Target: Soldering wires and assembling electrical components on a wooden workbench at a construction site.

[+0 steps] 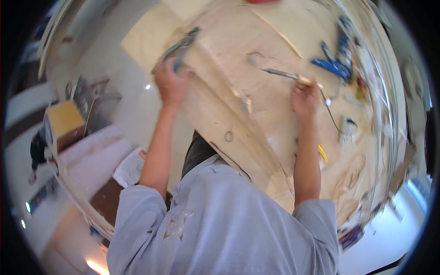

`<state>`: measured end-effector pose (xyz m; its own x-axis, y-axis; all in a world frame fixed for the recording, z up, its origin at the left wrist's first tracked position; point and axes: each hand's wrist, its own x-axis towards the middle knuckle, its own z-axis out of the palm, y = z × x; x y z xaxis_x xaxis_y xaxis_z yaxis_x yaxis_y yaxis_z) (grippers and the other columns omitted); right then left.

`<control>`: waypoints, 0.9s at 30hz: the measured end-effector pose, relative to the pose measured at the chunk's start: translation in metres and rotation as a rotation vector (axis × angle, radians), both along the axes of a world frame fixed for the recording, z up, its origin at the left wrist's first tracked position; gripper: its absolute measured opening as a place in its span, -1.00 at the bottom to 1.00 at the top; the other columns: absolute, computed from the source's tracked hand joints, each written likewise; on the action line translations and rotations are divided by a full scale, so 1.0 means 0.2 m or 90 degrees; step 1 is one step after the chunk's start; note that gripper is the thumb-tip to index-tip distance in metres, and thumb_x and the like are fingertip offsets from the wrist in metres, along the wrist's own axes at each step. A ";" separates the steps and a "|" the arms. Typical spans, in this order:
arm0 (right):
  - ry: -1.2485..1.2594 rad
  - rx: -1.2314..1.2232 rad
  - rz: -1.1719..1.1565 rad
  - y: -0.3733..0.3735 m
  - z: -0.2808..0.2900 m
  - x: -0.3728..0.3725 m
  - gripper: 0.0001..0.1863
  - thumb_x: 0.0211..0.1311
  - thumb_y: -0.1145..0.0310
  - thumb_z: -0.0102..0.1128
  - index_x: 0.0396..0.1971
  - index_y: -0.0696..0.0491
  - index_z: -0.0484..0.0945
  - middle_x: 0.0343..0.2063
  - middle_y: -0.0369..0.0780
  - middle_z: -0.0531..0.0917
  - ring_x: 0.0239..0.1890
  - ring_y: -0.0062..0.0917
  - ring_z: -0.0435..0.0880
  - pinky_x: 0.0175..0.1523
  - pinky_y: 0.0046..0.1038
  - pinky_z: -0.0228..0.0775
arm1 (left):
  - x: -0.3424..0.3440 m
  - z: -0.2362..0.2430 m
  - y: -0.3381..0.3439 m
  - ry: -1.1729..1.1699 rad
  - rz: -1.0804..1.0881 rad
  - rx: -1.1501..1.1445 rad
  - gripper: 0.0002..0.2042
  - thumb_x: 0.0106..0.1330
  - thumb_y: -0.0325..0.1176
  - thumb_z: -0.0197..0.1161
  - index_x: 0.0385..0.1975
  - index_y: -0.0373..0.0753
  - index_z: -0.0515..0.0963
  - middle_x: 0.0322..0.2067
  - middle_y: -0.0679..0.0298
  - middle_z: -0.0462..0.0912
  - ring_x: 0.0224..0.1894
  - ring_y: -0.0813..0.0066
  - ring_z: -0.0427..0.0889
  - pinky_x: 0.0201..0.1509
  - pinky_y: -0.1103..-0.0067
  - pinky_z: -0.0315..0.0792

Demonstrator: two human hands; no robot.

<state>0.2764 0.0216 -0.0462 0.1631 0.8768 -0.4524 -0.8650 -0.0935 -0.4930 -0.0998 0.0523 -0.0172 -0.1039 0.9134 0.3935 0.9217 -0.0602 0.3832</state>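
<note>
My left hand [172,85] is closed round the handles of a pair of pliers [184,43] with blue grips, held over the left edge of the worktop. The jaws point away from me; the picture is blurred there. In my right hand [305,98] is a soldering iron [280,73], gripped by its yellowish handle. Its metal tip points left above the pale wooden worktop [256,105]. A thin dark cord [331,112] runs near the iron's handle toward a white power strip [346,133]. Nothing shows between the plier jaws.
A blue tool [338,59] lies at the far right. Long copper-coloured strips [263,135] cross the worktop, and a small yellow object [322,152] is beside my right forearm. Down left stand a yellow-topped box [66,119] and a pinkish board [94,153].
</note>
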 end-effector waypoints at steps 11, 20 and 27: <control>0.137 0.139 0.009 0.02 0.22 0.20 -0.70 0.34 0.13 0.02 -0.35 0.09 0.49 -0.56 -0.30 0.50 -0.52 -0.63 0.44 -0.41 -0.60 0.34 | -0.34 -0.05 0.15 0.172 -0.165 -0.034 -0.66 0.24 -0.13 0.25 -0.32 -0.36 0.51 -0.14 -0.04 0.53 -0.05 -0.01 0.47 -0.01 0.23 0.35; 0.045 0.156 0.018 -0.22 0.33 0.25 -0.56 0.39 0.11 -0.11 -0.24 0.26 0.49 -0.56 -0.28 0.42 -0.50 -0.55 0.35 -0.34 -0.50 0.19 | -0.26 0.31 -0.47 -0.423 -0.099 -0.563 -0.75 0.24 -0.21 0.33 -0.46 -0.28 0.55 -0.61 0.50 0.39 -0.53 0.76 0.31 -0.47 0.71 0.21; 0.061 0.131 0.052 -0.20 0.29 0.12 -0.60 0.40 0.11 -0.12 -0.37 0.17 0.45 -0.55 -0.25 0.44 -0.50 -0.52 0.36 -0.37 -0.52 0.19 | -0.21 0.28 -0.51 -0.442 -0.152 -0.688 -0.75 0.21 -0.27 0.35 -0.56 -0.24 0.46 -0.64 0.48 0.36 -0.55 0.74 0.29 -0.48 0.69 0.21</control>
<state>0.3003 -0.0180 0.0126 0.0531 0.9606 -0.2729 -0.9027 -0.0707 -0.4244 -0.1426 -0.0497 0.0388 0.2208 0.7559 -0.6163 0.5223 0.4421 0.7292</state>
